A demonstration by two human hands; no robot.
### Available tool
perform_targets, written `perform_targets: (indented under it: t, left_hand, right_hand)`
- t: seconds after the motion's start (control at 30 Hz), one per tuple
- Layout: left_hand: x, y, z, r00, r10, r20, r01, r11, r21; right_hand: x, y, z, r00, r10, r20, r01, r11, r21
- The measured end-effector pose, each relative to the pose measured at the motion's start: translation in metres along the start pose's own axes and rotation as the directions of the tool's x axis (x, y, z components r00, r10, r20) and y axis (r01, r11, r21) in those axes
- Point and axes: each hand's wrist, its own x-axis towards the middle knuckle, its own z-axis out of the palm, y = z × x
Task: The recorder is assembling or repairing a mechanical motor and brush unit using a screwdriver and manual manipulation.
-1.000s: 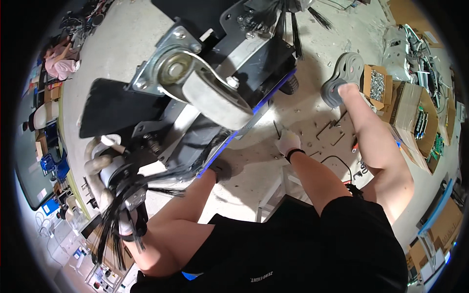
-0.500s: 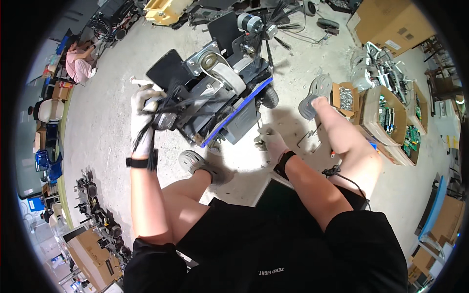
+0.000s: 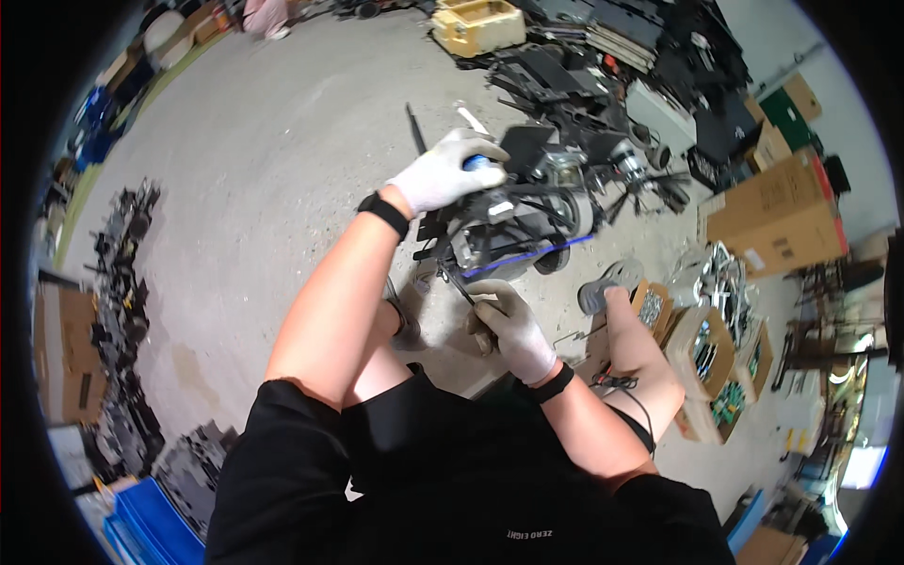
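Person sits on the concrete floor (image 3: 282, 169), legs apart, black machine assembly (image 3: 513, 221) on the floor right in front between the knees. Left hand (image 3: 441, 172), white-gloved, is closed over the top of the assembly, gripping a part with a blue end (image 3: 482, 162); looks like a steadying grip so the unit does not roll or tip while the other hand works. Right hand (image 3: 507, 325), also gloved, is closed around a thin dark tool (image 3: 460, 284) whose tip points up toward the underside of the assembly near its blue trim strip (image 3: 527, 259); held low and angled, probably to reach a fastener there, though the exact contact point is too small to tell. Grey caster wheel (image 3: 603, 287) lies just beside the right knee. Open cardboard boxes of small parts (image 3: 702, 344) sit to the right within reach, bigger cartons (image 3: 777, 212) further back, stacks of dark scrap parts (image 3: 122, 282) along the left.

Versus half a second ago: the assembly sits further out from the body and looks smaller in frame, the left hand has moved from the cable bundle on its left side onto its top, and the right hand now has the tool raised toward it instead of resting low by the floor.
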Motion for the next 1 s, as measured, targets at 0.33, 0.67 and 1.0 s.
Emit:
perform_targets:
  t: [0.33, 0.67, 1.0]
  left_hand:
    - [-0.003, -0.005, -0.004, 0.996, 0.093, 0.0, -0.093, 0.996, 0.018]
    - [0.005, -0.017, -0.008, 0.998, 0.026, -0.053, -0.03, 0.998, -0.063]
    - [0.017, -0.032, -0.004, 0.996, -0.021, -0.084, 0.012, 0.994, -0.108]
  right_hand:
    - [0.006, 0.022, -0.022, 0.998, 0.054, -0.034, -0.061, 0.974, -0.219]
    - [0.032, 0.025, -0.007, 0.985, 0.087, -0.151, -0.048, 0.968, 0.245]
    - [0.087, -0.011, -0.004, 0.995, 0.101, -0.023, -0.087, 0.935, 0.344]
